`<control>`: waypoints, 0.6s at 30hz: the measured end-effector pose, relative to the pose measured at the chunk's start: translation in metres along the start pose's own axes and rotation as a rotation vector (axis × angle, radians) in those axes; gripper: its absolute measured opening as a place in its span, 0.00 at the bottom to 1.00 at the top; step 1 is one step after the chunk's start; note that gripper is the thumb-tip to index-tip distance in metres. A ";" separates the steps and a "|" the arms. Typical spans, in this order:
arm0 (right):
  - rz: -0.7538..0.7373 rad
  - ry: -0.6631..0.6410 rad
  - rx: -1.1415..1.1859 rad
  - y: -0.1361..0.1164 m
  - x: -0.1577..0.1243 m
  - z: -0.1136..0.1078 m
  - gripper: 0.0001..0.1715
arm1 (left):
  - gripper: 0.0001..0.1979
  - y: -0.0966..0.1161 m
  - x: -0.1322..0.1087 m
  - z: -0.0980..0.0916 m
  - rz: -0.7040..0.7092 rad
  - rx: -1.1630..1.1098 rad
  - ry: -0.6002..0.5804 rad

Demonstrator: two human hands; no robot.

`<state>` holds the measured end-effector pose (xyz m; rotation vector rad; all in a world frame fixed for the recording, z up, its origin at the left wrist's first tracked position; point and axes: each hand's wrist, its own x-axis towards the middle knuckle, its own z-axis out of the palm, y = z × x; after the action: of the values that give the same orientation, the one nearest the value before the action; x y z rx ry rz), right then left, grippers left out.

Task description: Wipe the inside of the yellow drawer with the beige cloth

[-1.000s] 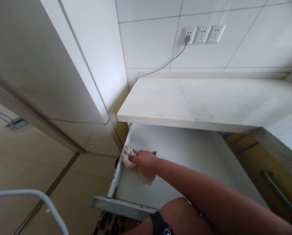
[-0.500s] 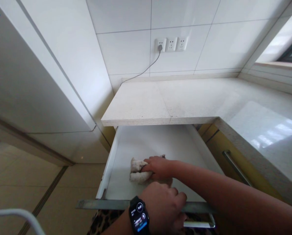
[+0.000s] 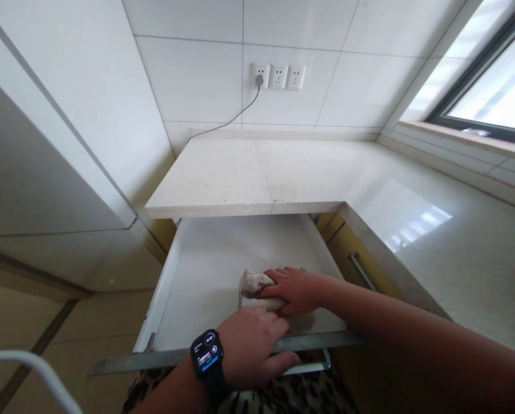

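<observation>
Head view: right hand (image 3: pixel 298 291) pinches a rag (image 3: pixel 254 283)—left hand (image 3: pixel 249 347) at the drawer (image 3: pixel 199 267)'s front edge, finger grip unclear—likely wiping, next needing even pressure.

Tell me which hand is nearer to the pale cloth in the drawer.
Right. The right hand is on the cloth, its fingers over the folds; the left hand is at the drawer front, on the wearer's side of the cloth.

Right hand (image 3: pixel 298 290) is gripping bunched cloth (image 3: pixel 257 283) inside open white drawer (image 3: pixel 210 259). Left hand (image 3: pixel 251 346), wearing black watch (image 3: pixel 206 352), is straddling drawer front (image 3: pixel 141 361). Countertop (image 3: pixel 214 172) is overhanging drawer's back; gray cord (image 3: pixel 244 111) is hanging from wall socket (image 3: pixel 261 69).
</observation>
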<state>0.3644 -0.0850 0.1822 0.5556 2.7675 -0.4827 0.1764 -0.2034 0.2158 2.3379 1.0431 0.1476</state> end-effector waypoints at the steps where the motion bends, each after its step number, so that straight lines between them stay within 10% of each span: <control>1: -0.005 -0.003 0.020 -0.002 -0.009 -0.004 0.39 | 0.21 -0.001 0.000 0.000 0.005 -0.020 0.005; 11: 0.261 0.344 -0.016 0.046 -0.141 -0.041 0.24 | 0.20 -0.018 0.015 -0.016 0.014 -0.111 0.005; 18: 0.281 0.486 0.131 0.061 -0.151 -0.048 0.17 | 0.39 -0.051 0.063 0.014 0.251 0.200 -0.157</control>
<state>0.5142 -0.0630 0.2597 1.2169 3.0378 -0.5204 0.1909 -0.1378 0.1692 2.6083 0.7148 -0.0479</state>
